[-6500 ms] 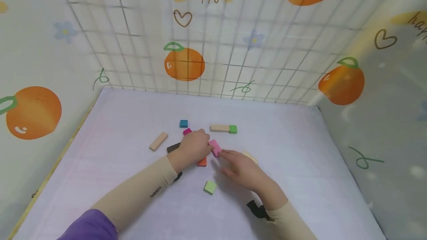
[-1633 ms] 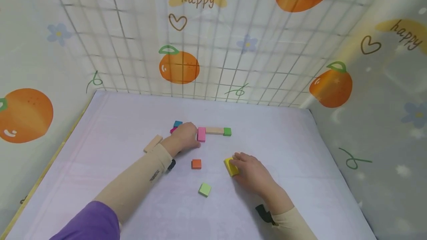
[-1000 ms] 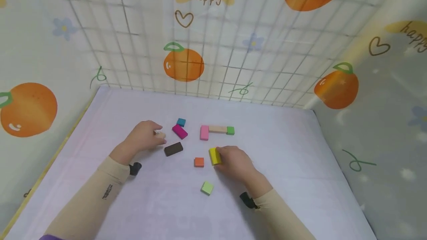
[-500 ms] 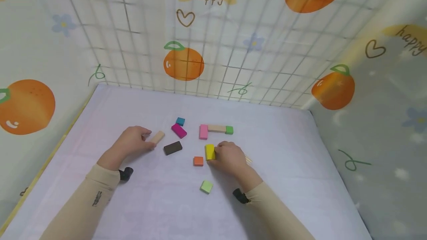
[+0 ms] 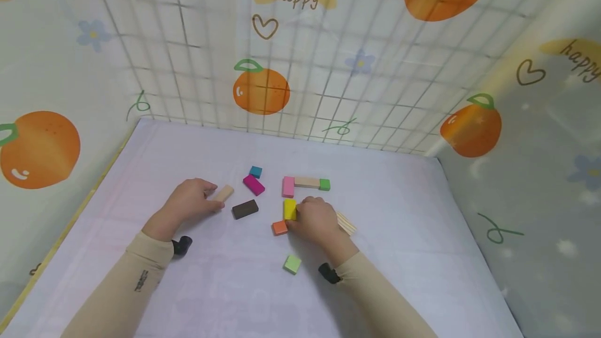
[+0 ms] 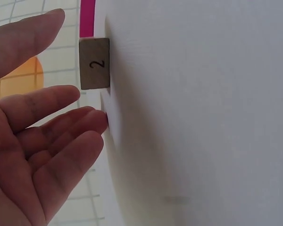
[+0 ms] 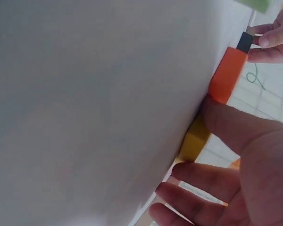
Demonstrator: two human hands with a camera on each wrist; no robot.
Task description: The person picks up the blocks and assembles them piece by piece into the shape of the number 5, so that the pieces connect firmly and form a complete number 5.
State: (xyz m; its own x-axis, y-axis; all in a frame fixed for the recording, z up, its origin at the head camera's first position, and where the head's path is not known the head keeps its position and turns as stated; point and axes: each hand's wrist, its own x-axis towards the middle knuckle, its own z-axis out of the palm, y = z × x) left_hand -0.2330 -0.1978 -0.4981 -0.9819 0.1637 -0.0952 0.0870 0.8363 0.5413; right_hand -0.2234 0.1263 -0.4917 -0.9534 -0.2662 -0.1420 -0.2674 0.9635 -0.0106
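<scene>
My right hand (image 5: 319,220) pinches the yellow block (image 5: 289,209) between thumb and fingers, pressed low on the table. That block lies just below the pink block (image 5: 288,186), and its near end meets the orange block (image 5: 279,228). In the right wrist view, the thumb sits where yellow and orange join. On the left, my left hand (image 5: 188,200) is beside a plain wooden block (image 5: 226,192). Its fingers are loose and apart in the left wrist view, short of the wooden block's end, which is marked 2 (image 6: 94,63).
A plain wooden strip (image 5: 307,182) joins the pink block to a green one (image 5: 325,184). Dark brown (image 5: 245,209), magenta (image 5: 254,184) and blue (image 5: 255,171) blocks lie between the hands. A light green block (image 5: 292,264) is nearer. Pale wooden pieces (image 5: 346,223) show behind the right hand.
The pink block now adjoins the wooden strip. My right hand has brought the yellow block leftward to the orange one, which has turned slightly. My left hand has withdrawn leftward to the plain wooden block.
</scene>
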